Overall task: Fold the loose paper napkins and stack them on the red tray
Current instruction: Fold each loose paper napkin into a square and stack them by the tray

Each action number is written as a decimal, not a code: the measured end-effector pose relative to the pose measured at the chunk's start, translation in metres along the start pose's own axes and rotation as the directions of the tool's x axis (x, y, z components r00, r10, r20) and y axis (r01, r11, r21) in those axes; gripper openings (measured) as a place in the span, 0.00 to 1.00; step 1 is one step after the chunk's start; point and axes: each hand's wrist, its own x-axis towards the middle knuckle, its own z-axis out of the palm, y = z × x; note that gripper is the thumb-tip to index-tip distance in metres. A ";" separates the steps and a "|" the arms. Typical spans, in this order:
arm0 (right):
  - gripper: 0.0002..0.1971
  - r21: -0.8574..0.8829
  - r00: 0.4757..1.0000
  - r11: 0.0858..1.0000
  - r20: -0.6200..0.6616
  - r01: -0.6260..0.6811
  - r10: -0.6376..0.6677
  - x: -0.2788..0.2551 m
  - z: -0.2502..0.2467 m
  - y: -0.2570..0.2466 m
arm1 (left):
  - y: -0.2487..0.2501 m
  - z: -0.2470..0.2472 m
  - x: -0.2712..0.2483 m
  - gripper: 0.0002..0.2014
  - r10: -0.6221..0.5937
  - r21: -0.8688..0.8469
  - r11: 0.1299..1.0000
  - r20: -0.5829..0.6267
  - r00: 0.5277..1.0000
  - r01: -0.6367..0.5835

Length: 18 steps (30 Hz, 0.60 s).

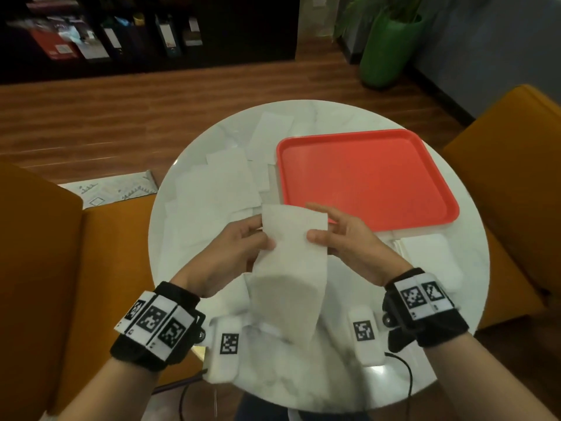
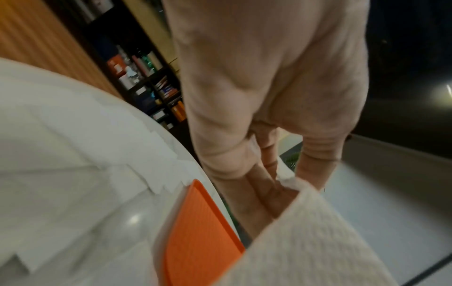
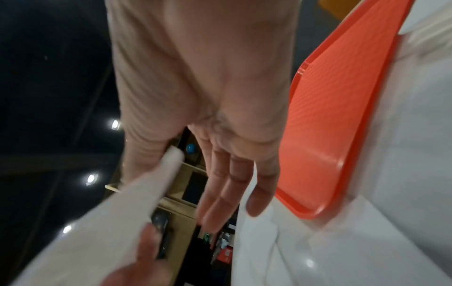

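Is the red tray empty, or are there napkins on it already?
Empty. The red tray shows only bare red inside; the loose napkins lie on the table beside it.

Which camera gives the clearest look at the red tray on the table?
The head view: the red tray shows whole, nothing on it, beside loose napkins on the round table. The left wrist view catches only a blurred strip of it; the right wrist view shows one edge and corner.
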 end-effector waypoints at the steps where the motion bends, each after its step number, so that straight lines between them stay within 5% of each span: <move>1: 0.23 0.015 1.000 1.000 0.005 0.003 -0.003 0.000 -0.001 -0.003 | 0.001 0.000 0.002 0.17 -0.008 -0.049 0.999 -0.019 1.000 0.007; 4: 0.16 -0.020 0.997 0.999 -0.068 -0.029 0.028 0.010 -0.008 0.005 | -0.007 -0.001 0.012 0.12 -0.059 -0.107 0.993 -0.102 0.993 0.048; 8: 0.16 -0.192 0.979 0.970 -0.163 -0.151 0.120 0.031 -0.017 0.036 | -0.047 0.000 0.024 0.25 -0.172 -0.030 0.985 -0.102 0.980 0.170; 11: 0.12 -0.286 0.961 0.937 -0.241 -0.202 0.134 0.045 -0.023 0.059 | -0.079 0.009 0.032 0.28 -0.218 0.071 0.969 -0.220 0.951 0.238; 18: 0.05 -0.426 0.920 0.905 -0.363 -0.022 -0.148 0.031 -0.014 0.069 | -0.101 0.012 0.034 0.23 -0.085 0.228 0.954 -0.410 0.908 0.192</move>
